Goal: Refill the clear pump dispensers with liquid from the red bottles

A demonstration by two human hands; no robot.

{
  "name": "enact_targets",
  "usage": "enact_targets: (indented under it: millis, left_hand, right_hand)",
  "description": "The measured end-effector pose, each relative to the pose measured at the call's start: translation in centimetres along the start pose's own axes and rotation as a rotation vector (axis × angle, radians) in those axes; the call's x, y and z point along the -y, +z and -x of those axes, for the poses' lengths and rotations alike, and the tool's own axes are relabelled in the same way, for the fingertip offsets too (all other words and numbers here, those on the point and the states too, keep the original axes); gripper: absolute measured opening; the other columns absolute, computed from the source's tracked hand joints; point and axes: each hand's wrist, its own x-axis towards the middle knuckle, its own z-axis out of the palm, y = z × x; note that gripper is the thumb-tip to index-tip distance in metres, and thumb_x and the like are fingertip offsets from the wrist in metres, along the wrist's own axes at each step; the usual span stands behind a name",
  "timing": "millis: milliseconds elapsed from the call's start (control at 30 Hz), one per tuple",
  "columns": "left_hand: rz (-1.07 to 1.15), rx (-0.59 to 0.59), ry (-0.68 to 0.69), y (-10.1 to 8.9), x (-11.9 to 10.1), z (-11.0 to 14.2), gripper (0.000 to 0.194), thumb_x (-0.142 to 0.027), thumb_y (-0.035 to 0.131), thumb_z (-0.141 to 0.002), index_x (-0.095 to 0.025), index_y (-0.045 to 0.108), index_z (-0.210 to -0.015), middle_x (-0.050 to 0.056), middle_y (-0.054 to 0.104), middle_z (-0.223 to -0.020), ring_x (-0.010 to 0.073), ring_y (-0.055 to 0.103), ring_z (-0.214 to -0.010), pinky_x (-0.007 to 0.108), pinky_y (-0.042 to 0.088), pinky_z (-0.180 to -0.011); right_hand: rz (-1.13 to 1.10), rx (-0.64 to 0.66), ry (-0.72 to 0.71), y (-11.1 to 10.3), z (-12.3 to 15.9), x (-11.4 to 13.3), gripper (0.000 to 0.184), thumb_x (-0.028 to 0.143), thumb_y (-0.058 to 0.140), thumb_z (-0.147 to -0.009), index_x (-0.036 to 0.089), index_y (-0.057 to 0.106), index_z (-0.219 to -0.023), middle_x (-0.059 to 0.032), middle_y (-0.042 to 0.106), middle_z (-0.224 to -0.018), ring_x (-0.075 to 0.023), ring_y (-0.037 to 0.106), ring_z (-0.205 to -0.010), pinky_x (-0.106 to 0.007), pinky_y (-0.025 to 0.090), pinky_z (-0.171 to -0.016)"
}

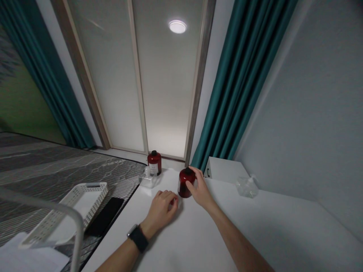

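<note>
A dark red bottle with a black cap stands upright on the white table. My right hand grips it from the right, thumb on the near side and fingers behind. Just left of it, my left hand is curled closed above the tabletop, and whatever its fingers may hold is hidden. A dark watch circles my left wrist. Farther back stands a second dark red bottle with a black cap and a white label. In front of that one sits a clear plastic container.
A crumpled clear plastic bag lies at the table's right rear. To the left, on a grey patterned surface, are a white perforated basket and a flat black object. A pale curved tube crosses the lower left. A white cabinet stands behind.
</note>
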Motion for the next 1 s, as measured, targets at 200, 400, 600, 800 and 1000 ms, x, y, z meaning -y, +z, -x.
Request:
enact_targets:
  millis: [200, 400, 600, 800, 1000]
  left_hand:
    - [0.017, 0.016, 0.017, 0.3, -0.3, 0.2, 0.016, -0.016, 0.048, -0.090, -0.019, 0.063, -0.083, 0.004, 0.069, -0.080, 0.0202, 0.061, -0.075, 0.035, 0.035, -0.073]
    - [0.011, 0.018, 0.012, 0.3, -0.3, 0.2, 0.018, -0.015, 0.046, -0.089, -0.019, 0.063, -0.082, 0.005, 0.069, -0.080, 0.0198, 0.060, -0.074, 0.035, 0.036, -0.073]
    - [0.009, 0.014, 0.028, 0.3, -0.4, 0.2, 0.020, -0.018, 0.046, -0.091, -0.019, 0.064, -0.083, 0.004, 0.069, -0.077, 0.0197, 0.060, -0.073, 0.034, 0.037, -0.072]
    - [0.015, -0.019, 0.012, -0.3, 0.0, 0.0, 0.019, -0.020, 0.046, -0.091, -0.019, 0.063, -0.086, 0.005, 0.068, -0.078, 0.0203, 0.061, -0.073, 0.035, 0.038, -0.073]
    - [0.025, -0.305, -0.241, -0.9, 2.3, -0.2, 0.017, -0.027, 0.046, -0.091, -0.018, 0.057, -0.101, 0.001, 0.058, -0.070, 0.0219, 0.058, -0.068, 0.034, 0.043, -0.069]
  right_hand:
    - [0.025, -0.033, 0.013, -0.3, 0.2, -0.4, 0.054, 0.021, 0.062, -0.083, 0.023, 0.049, -0.135, -0.0111, 0.056, -0.129, -0.0266, 0.054, -0.123, -0.048, 0.041, -0.110]
    - [0.095, -0.177, 0.073, 0.3, -0.2, -1.4, 0.054, 0.027, 0.069, -0.081, 0.026, 0.052, -0.131, -0.0098, 0.051, -0.124, -0.0280, 0.053, -0.119, -0.051, 0.042, -0.108]
    - [0.126, -0.196, 0.092, 0.5, -0.2, -1.9, 0.056, 0.028, 0.071, -0.078, 0.024, 0.052, -0.130, -0.0106, 0.048, -0.124, -0.0289, 0.051, -0.120, -0.049, 0.041, -0.109]
    - [0.132, -0.372, 0.071, -0.4, 1.4, 0.5, 0.036, 0.027, 0.054, -0.089, 0.022, 0.053, -0.124, -0.0116, 0.050, -0.119, -0.0266, 0.053, -0.109, -0.047, 0.046, -0.096]
    - [-0.110, -0.178, 0.060, 2.0, 3.6, 2.8, 0.021, 0.024, 0.044, -0.094, 0.023, 0.061, -0.108, -0.0079, 0.064, -0.102, -0.0223, 0.061, -0.094, -0.036, 0.051, -0.083]
